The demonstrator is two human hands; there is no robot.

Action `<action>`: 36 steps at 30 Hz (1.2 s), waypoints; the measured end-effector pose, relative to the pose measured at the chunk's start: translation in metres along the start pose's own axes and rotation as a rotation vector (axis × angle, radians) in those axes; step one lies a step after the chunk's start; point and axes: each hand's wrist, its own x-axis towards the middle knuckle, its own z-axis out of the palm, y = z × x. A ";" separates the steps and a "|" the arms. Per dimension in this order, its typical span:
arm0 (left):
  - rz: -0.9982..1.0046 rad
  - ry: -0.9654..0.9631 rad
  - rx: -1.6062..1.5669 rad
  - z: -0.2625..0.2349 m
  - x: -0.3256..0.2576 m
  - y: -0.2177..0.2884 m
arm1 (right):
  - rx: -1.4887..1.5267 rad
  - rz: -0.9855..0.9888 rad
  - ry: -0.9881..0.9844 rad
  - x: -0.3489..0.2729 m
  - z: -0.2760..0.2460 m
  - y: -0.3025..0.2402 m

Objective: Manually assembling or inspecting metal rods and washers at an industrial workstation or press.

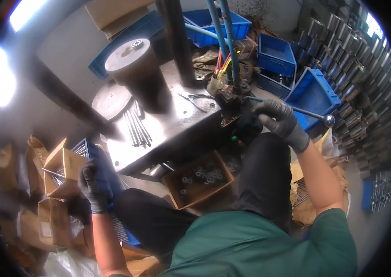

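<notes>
My right hand [279, 121], in a dark grey glove, is at a metal lever [307, 112] with a round ball knob [328, 121]; its bent fingers close over the bar, short of the knob. On the left, my gloved left hand [92, 182] is curled closed beside an open cardboard box [64, 168] of thin metal rods. Whatever it may hold is hidden. Ahead stands a press with a steel table [168, 127], where several long rods [136, 127] and a pair of pliers [196, 98] lie. A small ring [137, 43] sits on top of the thick cylinder [131, 57].
Below the table is a brown tray [195, 198] with several small metal rings. Blue crates [276, 55] and stacked metal cylinders [352, 78] occupy the right. Thick press columns [177, 41] rise ahead. Cardboard boxes [53, 221] and a blue bin [105, 171] crowd the left.
</notes>
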 end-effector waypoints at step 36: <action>-0.081 -0.544 0.175 0.185 0.058 -0.030 | -0.428 0.509 -0.243 -0.206 0.310 0.287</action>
